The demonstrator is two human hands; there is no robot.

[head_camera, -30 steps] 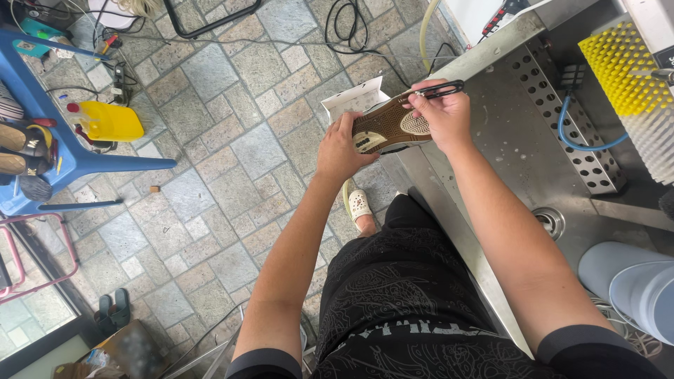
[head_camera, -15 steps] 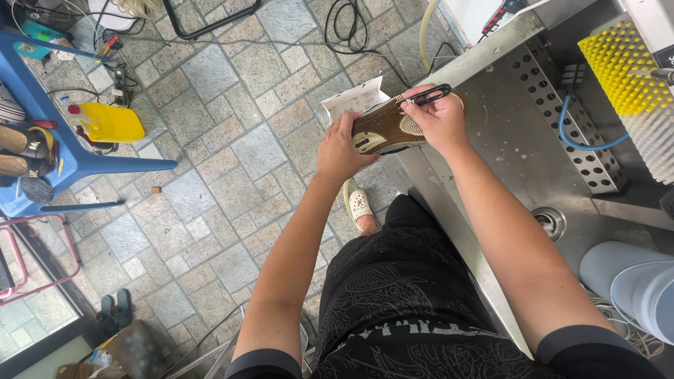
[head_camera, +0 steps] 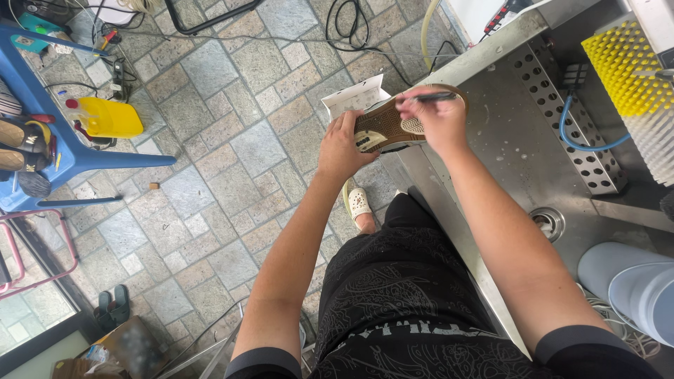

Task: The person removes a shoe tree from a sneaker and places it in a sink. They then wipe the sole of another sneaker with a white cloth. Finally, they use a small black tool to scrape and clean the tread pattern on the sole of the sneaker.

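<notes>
A shoe is held sole-up over the edge of a steel sink counter; its sole is brown with pale patches. My left hand grips the heel end of the shoe. My right hand rests on the toe half and pinches a thin black tool, blurred by motion, against the sole. What kind of tool it is cannot be made out.
A white box lies on the stone floor under the shoe. Yellow and white brushes, a blue hose and a drain are on the sink. A blue stool, yellow jug and cables are left.
My right hand has shifted a little left and down along the sole with the black tool, which now looks blurred. My left hand and the shoe have barely moved.
</notes>
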